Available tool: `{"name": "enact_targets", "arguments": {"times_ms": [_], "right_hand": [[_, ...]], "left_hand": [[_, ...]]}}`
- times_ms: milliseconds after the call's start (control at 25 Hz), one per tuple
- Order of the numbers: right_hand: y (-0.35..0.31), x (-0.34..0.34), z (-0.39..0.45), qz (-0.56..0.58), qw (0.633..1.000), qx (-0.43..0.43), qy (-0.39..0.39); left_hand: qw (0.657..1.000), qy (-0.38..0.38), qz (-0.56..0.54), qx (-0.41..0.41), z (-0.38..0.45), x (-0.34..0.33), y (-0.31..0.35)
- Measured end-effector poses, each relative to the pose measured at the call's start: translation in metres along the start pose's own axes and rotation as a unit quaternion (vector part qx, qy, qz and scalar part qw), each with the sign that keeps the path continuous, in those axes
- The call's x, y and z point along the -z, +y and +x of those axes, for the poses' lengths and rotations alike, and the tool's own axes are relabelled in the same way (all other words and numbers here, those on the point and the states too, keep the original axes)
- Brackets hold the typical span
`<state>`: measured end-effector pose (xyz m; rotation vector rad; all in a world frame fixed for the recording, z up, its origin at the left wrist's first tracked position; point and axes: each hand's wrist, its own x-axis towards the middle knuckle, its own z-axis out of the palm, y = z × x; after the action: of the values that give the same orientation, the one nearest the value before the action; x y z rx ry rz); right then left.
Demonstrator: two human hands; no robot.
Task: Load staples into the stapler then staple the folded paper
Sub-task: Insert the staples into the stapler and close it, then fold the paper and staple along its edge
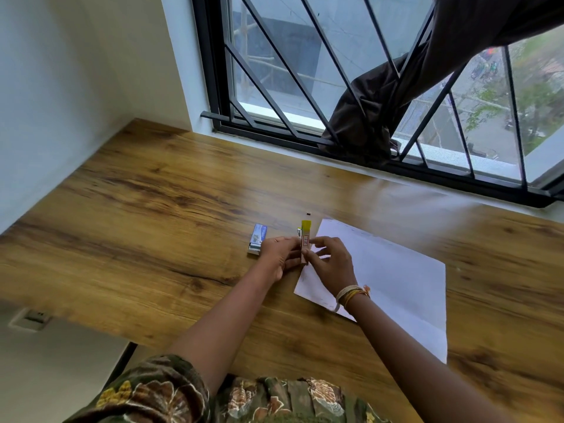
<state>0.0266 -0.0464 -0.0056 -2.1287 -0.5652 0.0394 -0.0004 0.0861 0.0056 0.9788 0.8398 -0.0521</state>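
Observation:
A small stapler (305, 236) with a yellow far end and a pink body stands lengthwise at the middle of the wooden table (152, 209). My left hand (279, 254) grips its left side and my right hand (331, 264) pinches its near end from the right. Whether the stapler's top is lifted I cannot tell. A blue staple box (258, 238), slid partly out of its sleeve, lies just left of my left hand. The white folded paper (390, 279) lies flat to the right, partly under my right wrist.
A tiny dark bit (308, 213) lies on the table just beyond the stapler. A barred window (305, 71) with a dark curtain (396, 87) draped through the bars runs along the far edge. A white wall stands at the left; a wall socket (32, 319) sits below the table's left edge.

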Motion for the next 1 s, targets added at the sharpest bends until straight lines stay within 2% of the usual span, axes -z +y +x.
{"name": "enact_targets", "arguments": {"times_ms": [200,280,440,560,680,800,880,920,1000], "right_hand": [[-0.008,-0.004,0.014,0.068,0.981,-0.162,-0.087],[-0.009,-0.003,0.019,0.129,0.963,-0.219,-0.089],[-0.004,0.006,0.019,0.228,0.934,-0.257,-0.095],[-0.001,0.016,0.016,0.256,0.921,-0.290,-0.042],[0.004,0.032,0.009,0.189,0.932,-0.309,-0.004],[0.019,0.049,0.000,0.007,0.958,-0.287,-0.006],[0.026,0.056,-0.006,-0.064,0.959,-0.272,-0.041],[0.029,0.057,-0.009,-0.075,0.960,-0.266,-0.055],[0.030,0.058,-0.012,-0.070,0.963,-0.252,-0.070]], "left_hand": [[1.000,-0.003,0.007,0.001,0.001,0.003,-0.001],[0.999,-0.004,0.042,-0.017,-0.001,0.002,-0.002],[0.986,-0.024,0.143,-0.078,-0.003,-0.001,-0.010],[0.977,-0.047,0.175,-0.112,-0.007,-0.004,-0.013],[0.950,0.003,0.261,-0.171,-0.009,-0.010,-0.017],[0.875,0.092,0.404,-0.251,-0.010,-0.016,-0.020],[0.835,0.122,0.474,-0.250,-0.008,-0.018,-0.021],[0.831,0.120,0.493,-0.229,-0.008,-0.020,-0.021],[0.853,0.100,0.483,-0.172,-0.005,-0.023,-0.018]]}}
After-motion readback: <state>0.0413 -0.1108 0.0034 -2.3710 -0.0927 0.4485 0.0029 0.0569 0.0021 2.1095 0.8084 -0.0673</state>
